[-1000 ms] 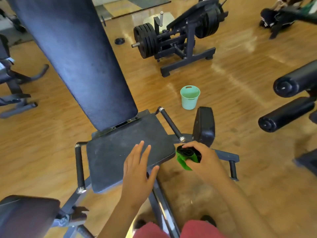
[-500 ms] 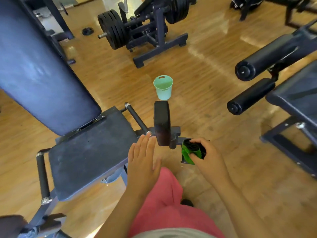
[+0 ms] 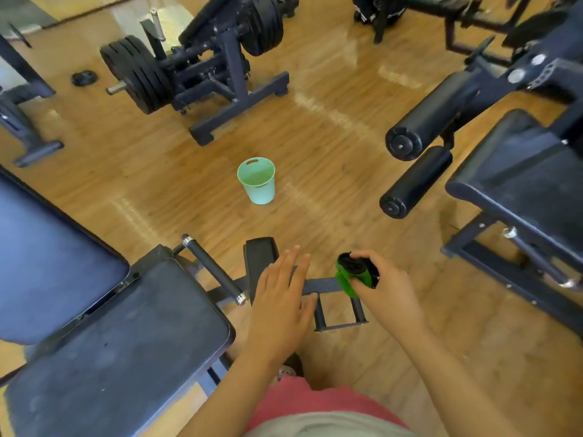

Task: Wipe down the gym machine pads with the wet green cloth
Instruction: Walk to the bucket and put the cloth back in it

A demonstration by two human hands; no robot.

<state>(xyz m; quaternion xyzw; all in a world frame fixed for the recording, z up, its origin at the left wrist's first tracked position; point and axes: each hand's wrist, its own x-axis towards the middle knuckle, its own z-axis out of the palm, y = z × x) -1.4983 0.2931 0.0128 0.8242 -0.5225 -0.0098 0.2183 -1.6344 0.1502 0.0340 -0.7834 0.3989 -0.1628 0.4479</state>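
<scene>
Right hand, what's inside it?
The right hand grips a bunched green cloth, dark at the top. The hand covers the rest of the cloth, so that part cannot be seen.

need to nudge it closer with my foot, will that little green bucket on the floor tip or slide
The bucket looks like thin plastic, so probably light. Its base is narrower than its rim, so a high nudge may tip it. The glossy wood floor should let it slide if pushed low. Whether it holds water is unclear.
</scene>
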